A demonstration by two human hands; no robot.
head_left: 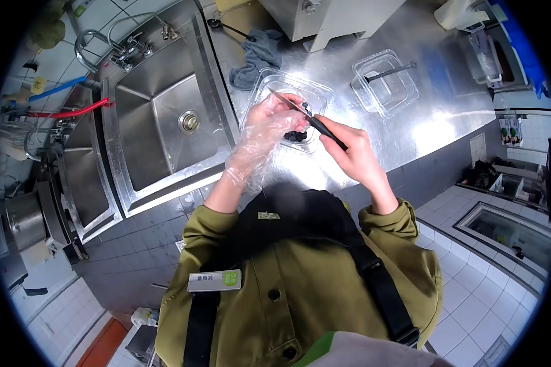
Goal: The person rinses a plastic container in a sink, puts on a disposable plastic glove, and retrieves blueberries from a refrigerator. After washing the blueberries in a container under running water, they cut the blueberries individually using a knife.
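My right hand [352, 150] is bare and closed around the black handle of a knife [326, 130]. Its blade points up and left, across the fingers of my left hand [272, 122]. That hand wears a clear plastic glove, and its fingers are bent around a small dark piece [306, 108] at the blade. The rest of what it holds is hidden. Both hands are over a clear plastic container [326, 92]. More dark pieces [296, 136] lie in the container, below my gloved fingers; their kind is too small to tell.
A second clear container [382, 95] with a long-handled utensil [390, 72] stands to the right on the steel counter [434, 116]. A grey-blue cloth [258, 58] lies behind the first container. To the left is a steel sink [156, 116]; a metal appliance [330, 21] stands at the back.
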